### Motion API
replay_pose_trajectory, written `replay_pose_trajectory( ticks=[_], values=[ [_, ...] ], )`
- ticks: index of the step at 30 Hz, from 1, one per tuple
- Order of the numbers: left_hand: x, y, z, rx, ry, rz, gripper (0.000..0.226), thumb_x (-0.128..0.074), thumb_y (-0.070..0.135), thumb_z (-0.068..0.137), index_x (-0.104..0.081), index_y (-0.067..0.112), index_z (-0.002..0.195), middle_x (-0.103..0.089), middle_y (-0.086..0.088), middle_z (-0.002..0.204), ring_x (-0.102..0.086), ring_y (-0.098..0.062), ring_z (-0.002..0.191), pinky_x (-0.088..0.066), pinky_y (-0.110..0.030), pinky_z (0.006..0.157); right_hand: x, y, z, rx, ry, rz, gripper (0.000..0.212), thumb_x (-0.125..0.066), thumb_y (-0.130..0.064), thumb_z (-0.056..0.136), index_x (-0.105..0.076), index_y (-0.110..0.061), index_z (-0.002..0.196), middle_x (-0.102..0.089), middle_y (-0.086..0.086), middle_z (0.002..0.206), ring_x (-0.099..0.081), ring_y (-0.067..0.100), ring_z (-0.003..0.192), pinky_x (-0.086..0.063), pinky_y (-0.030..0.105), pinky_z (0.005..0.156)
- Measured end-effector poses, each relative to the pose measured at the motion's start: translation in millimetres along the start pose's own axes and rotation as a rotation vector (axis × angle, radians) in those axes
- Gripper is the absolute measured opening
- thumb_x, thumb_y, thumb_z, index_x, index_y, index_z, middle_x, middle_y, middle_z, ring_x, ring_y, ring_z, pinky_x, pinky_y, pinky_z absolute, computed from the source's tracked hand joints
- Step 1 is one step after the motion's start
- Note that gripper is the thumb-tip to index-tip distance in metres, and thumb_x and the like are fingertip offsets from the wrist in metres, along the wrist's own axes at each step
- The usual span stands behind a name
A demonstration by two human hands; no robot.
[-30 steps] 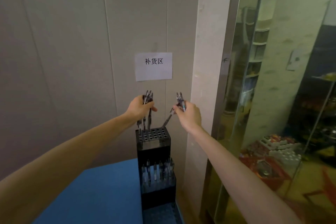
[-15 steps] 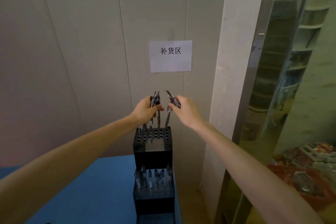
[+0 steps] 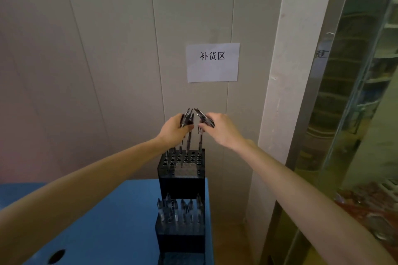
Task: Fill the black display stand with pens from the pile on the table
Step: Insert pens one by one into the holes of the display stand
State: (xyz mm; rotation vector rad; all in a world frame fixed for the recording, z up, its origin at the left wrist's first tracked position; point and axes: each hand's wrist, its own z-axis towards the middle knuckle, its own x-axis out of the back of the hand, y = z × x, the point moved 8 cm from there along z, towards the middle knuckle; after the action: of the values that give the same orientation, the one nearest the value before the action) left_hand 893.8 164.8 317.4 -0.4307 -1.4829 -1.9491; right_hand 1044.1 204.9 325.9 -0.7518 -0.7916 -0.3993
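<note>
Both sets of fingers are clamped around small bunches of pens: left hand [image 3: 174, 130], right hand [image 3: 221, 129], right over the top tier of the black display stand [image 3: 182, 180] on the blue worktop [image 3: 103, 221]. Looks like slotting time, one pen [image 3: 200, 139] hanging over the back row. Next it'll need lining up with an empty hole.

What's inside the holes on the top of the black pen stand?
A few pens stand in the back row of the black display stand's top tier; most holes in front look empty. How deep the pens go is hidden inside the block.
</note>
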Motion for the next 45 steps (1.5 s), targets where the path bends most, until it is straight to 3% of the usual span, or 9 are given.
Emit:
replay_pose_trajectory(
  ticks=[3,10,18,24,28,33,37,40,45],
  values=[
    [2.0,-3.7,-0.3,0.007,0.012,-0.061,0.016,-0.066,0.022,0.096,-0.061,0.016,0.111,-0.066,0.001,0.09,-0.06,-0.015,0.079,-0.055,-0.046,0.088,-0.7,2.9,1.9,-0.01,-0.002,-0.018,0.026,-0.063,-0.034,0.1,-0.062,-0.012,0.087,-0.06,0.0,0.072,-0.047,0.012,0.057,-0.04,0.025,0.055],
    [11.3,-4.7,-6.6,-0.016,0.092,-0.072,0.021,-0.076,0.025,0.088,-0.062,0.018,0.102,-0.069,-0.001,0.09,-0.068,-0.021,0.082,-0.059,-0.044,0.081,-11.9,5.1,-3.0,-0.042,-0.031,-0.016,0.022,-0.064,-0.033,0.099,-0.063,-0.014,0.087,-0.066,0.003,0.078,-0.052,0.014,0.06,-0.043,0.029,0.058],
    [15.2,-6.8,-21.8,-0.062,0.105,0.077,0.018,-0.077,0.026,0.088,-0.063,0.017,0.095,-0.068,0.005,0.082,-0.065,-0.01,0.073,-0.056,-0.028,0.072,-32.0,5.0,-11.0,-0.074,-0.086,-0.043,0.021,-0.065,-0.034,0.098,-0.067,-0.014,0.091,-0.068,0.003,0.081,-0.059,0.017,0.064,-0.048,0.032,0.06],
    [11.4,-9.2,-38.8,-0.134,0.12,0.205,0.047,-0.079,0.026,0.086,-0.058,0.02,0.127,-0.072,0.005,0.097,-0.069,-0.015,0.081,-0.059,-0.033,0.08,-31.5,1.2,-8.9,-0.115,-0.067,-0.071,0.021,-0.066,-0.033,0.098,-0.061,-0.021,0.081,-0.066,0.0,0.077,-0.059,0.016,0.063,-0.052,0.036,0.062],
    [10.6,-19.3,-39.9,-0.1,0.086,0.241,0.024,-0.079,0.029,0.085,-0.063,0.021,0.101,-0.07,0.006,0.085,-0.068,-0.015,0.076,-0.06,-0.039,0.077,-33.5,-2.5,-10.0,-0.127,-0.069,-0.092,0.02,-0.065,-0.034,0.098,-0.065,-0.015,0.092,-0.069,0.005,0.082,-0.055,0.015,0.06,-0.047,0.031,0.057],
    [8.5,-25.5,-44.4,-0.073,0.045,0.278,0.017,-0.074,0.025,0.089,-0.058,0.028,0.083,-0.067,0.007,0.078,-0.066,-0.018,0.07,-0.059,-0.037,0.069,-28.6,-1.5,-15.6,-0.139,-0.05,-0.119,0.024,-0.066,-0.036,0.098,-0.064,-0.014,0.088,-0.067,0.005,0.077,-0.054,0.016,0.058,-0.043,0.03,0.054],
    [8.6,-34.5,-49.0,-0.019,0.023,0.219,0.014,-0.073,0.029,0.091,-0.061,0.028,0.083,-0.07,0.008,0.075,-0.067,-0.012,0.067,-0.055,-0.03,0.06,-25.0,-6.1,-18.0,-0.15,-0.036,-0.162,0.024,-0.066,-0.036,0.098,-0.064,-0.014,0.089,-0.063,0.002,0.072,-0.052,0.016,0.056,-0.038,0.027,0.051],
    [17.0,-30.6,-50.4,-0.004,0.036,0.114,0.02,-0.06,0.037,0.099,-0.057,0.022,0.087,-0.07,0.005,0.073,-0.065,-0.011,0.062,-0.049,-0.027,0.056,-27.1,-10.2,-17.4,-0.157,-0.05,-0.189,0.02,-0.064,-0.034,0.1,-0.063,-0.016,0.092,-0.066,0.003,0.077,-0.052,0.015,0.056,-0.04,0.025,0.05],
    [40.1,-13.6,-44.0,0.009,0.086,-0.128,0.027,-0.043,0.03,0.106,-0.058,0.009,0.099,-0.068,-0.006,0.075,-0.057,-0.013,0.057,-0.049,-0.034,0.057,-25.2,-13.3,-14.3,-0.176,-0.043,-0.222,0.021,-0.065,-0.033,0.099,-0.06,-0.014,0.092,-0.069,0.005,0.085,-0.062,0.018,0.067,-0.047,0.026,0.054]
  ],
)
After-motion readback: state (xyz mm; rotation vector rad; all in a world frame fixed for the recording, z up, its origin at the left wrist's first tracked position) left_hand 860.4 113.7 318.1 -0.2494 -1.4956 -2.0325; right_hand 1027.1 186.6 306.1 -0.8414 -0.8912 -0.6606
